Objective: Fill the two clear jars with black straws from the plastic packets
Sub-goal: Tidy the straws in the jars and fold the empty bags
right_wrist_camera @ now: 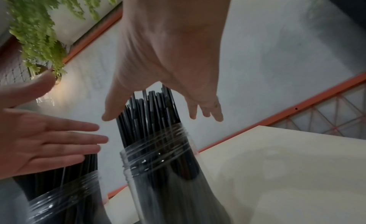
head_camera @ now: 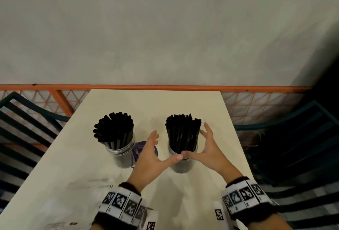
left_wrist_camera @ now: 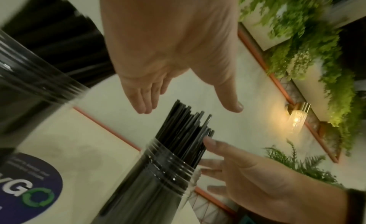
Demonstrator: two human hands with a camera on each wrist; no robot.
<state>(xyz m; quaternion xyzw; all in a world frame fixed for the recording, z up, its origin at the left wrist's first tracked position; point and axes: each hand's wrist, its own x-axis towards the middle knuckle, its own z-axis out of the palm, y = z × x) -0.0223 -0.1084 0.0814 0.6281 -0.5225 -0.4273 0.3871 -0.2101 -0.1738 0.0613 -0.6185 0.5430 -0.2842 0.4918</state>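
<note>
Open hands (head_camera: 180,153) either side of right jar (head_camera: 182,163), straws (head_camera: 183,132) between

Jars (head_camera: 181,163): clear glossy plastic, ridged necks. Straws (head_camera: 183,132): black, smooth plastic. Table (head_camera: 82,156): matt cream top.

Straws (head_camera: 114,130) in the left jar (head_camera: 122,157): black. Straws (head_camera: 182,134) in the right jar (head_camera: 181,165): black. Both jars clear, dark where the straws show through. Table (head_camera: 183,101): pale cream. Round sticker (left_wrist_camera: 27,189) on the table: dark purple with white lettering and a green ring of arrows. Wristbands (head_camera: 122,205): black with white tiles carrying black square-code patterns. Rail (head_camera: 165,87) behind the table: orange, above an orange triangle lattice. Wall (head_camera: 165,28): grey-white. Chairs (head_camera: 27,119): dark teal, slatted. Hanging plants (left_wrist_camera: 309,55): green.
</note>
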